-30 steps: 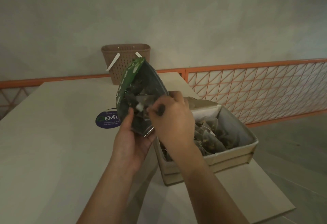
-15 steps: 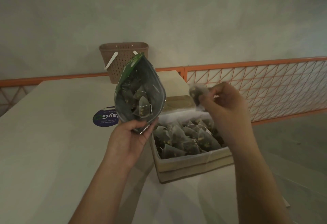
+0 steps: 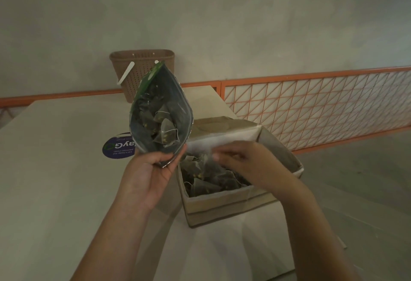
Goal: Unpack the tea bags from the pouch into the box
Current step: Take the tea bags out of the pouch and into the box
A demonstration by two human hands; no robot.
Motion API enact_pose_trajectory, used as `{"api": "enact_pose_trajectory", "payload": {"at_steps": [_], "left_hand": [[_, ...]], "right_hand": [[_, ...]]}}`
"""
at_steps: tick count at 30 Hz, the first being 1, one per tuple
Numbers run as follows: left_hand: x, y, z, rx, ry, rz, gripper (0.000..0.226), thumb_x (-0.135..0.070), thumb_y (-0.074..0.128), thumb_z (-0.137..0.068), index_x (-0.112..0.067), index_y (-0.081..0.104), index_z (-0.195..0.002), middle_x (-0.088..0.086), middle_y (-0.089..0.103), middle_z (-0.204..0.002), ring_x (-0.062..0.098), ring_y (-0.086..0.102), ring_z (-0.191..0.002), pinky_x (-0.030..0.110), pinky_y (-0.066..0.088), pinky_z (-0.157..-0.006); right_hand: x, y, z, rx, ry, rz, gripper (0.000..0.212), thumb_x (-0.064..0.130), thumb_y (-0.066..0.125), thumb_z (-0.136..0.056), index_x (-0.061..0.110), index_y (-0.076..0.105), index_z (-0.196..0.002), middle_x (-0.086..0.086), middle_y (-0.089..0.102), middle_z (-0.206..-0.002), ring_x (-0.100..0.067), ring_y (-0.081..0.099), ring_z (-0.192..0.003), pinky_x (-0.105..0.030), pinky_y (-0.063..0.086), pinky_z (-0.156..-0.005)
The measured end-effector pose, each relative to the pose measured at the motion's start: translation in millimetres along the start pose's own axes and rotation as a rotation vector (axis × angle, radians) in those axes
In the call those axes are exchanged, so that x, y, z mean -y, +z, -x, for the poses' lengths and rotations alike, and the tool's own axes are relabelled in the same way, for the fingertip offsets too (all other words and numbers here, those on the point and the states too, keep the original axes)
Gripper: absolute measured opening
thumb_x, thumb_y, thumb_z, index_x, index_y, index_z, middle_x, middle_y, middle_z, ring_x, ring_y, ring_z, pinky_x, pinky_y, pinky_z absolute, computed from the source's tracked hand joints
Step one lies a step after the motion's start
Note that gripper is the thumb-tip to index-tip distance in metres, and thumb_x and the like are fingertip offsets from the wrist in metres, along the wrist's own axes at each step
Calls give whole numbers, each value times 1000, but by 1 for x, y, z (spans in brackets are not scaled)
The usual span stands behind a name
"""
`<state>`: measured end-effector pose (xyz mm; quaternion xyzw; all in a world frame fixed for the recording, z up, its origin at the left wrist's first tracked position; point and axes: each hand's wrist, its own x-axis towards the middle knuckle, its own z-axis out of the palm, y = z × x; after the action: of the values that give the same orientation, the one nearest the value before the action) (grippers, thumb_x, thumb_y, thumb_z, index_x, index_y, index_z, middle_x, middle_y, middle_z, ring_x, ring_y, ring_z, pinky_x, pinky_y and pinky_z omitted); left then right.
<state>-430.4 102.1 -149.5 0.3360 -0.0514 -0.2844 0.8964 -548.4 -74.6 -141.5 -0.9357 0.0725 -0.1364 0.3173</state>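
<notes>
The left hand [image 3: 153, 169] grips a glossy, teardrop-mouthed foil pouch [image 3: 160, 114] of gauzy pyramid tea bags [image 3: 165, 135]; the blurred right hand [image 3: 249, 163], grip unclear, hovers over the rectangular cardboard box [image 3: 222, 205].

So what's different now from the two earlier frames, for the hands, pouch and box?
The right hand left the pouch mouth with a tea bag, lifted it over the box, and has now come down over the tea bags inside; motion blur hides whether it has let go. The left hand keeps its grip on the pouch bottom, mouth toward the camera. The box and basket are in the same places.
</notes>
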Motion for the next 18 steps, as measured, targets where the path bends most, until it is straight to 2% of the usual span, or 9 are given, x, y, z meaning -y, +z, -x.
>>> {"api": "enact_pose_trajectory", "payload": {"at_steps": [2,4,6,9,11,14,16,18], "left_hand": [[0,1,0,3,0,-12,69,20,44,-71,-19,55,-127,19,63,-130,30,72,-106,37,62,-83],[0,1,1,4,1,-16,75,18,46,-68,-19,51,-133,19,62,-131,29,72,-105,36,62,-81],[0,0,0,9,1,-14,74,20,44,-73,-19,50,-135,19,61,-132,30,71,-108,34,63,-78],[0,-1,-1,24,-1,-4,84,18,46,-66,-16,47,-143,18,64,-132,29,73,-103,34,64,-74],[-1,-2,-2,48,0,-12,85,18,45,-68,-13,45,-146,16,67,-129,27,74,-101,32,63,-72],[0,-3,-2,22,8,-68,73,23,35,-82,-12,47,-146,13,69,-123,20,75,-92,31,63,-73],[2,-4,-2,-14,6,-103,70,22,34,-85,-11,47,-145,14,69,-121,18,75,-87,35,61,-83],[2,-5,-2,-28,5,-117,70,22,34,-85,-11,47,-145,14,71,-114,18,75,-82,36,55,-86]], "right_hand": [[0,6,-2,157,45,76,21,43,55,-95,34,72,-102,16,68,-80,5,60,-70,-12,44,-64],[4,5,-5,143,129,110,21,44,55,-94,31,71,-91,12,65,-72,-1,57,-63,-14,39,-61],[14,1,-11,-39,149,132,23,42,56,-94,27,63,-78,9,63,-76,-3,57,-68,-18,43,-64],[44,5,-20,-370,-28,-51,8,32,62,-90,25,60,-87,8,53,-100,1,54,-88,-7,43,-75],[58,15,-27,-411,-101,-133,9,32,67,-87,27,62,-93,6,48,-111,-3,52,-101,-9,44,-86],[70,31,-39,-387,-82,88,23,40,66,-88,31,69,-109,-1,45,-127,-19,47,-120,-31,50,-93],[77,37,-49,-337,24,364,34,50,59,-90,29,69,-114,-3,43,-128,-23,46,-117,-38,50,-89],[80,42,-57,-300,94,553,40,53,55,-91,24,68,-114,-4,44,-124,-24,46,-113,-39,47,-86]]}}
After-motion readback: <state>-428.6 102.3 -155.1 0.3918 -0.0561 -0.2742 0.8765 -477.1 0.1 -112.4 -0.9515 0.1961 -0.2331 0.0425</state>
